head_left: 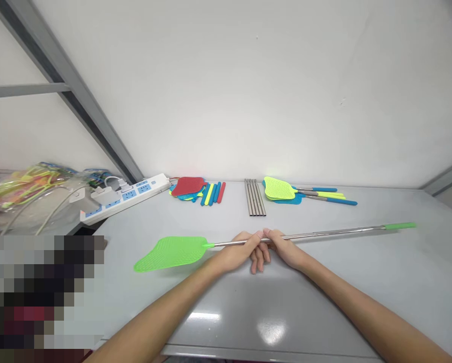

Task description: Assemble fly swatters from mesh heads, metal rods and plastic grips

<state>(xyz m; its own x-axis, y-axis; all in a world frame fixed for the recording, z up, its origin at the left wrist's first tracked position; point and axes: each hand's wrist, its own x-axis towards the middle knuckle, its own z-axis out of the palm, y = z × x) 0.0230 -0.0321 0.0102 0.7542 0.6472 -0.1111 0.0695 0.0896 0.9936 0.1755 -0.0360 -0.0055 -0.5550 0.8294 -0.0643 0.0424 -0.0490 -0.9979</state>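
Observation:
A green fly swatter [180, 250] with a long extended metal rod lies level across the view, its perforated head to the left and its green grip [399, 226] to the right. My left hand [247, 249] is closed around the middle of the rod, thumb on top. Right beside it, touching or almost touching, my right hand [282, 245] pinches the same rod with the thumb on top. Some of the right hand's fingers are hidden behind the rod and the left hand. Both hands are just above the grey table.
Several metal tubes [255, 197] lie side by side at the back. Left of them are coloured grips [213, 193] and stacked swatter heads [190, 186]; to the right, assembled swatters [280, 190]. A white power strip [127, 198] and plastic-bagged items [33, 196] sit at the left.

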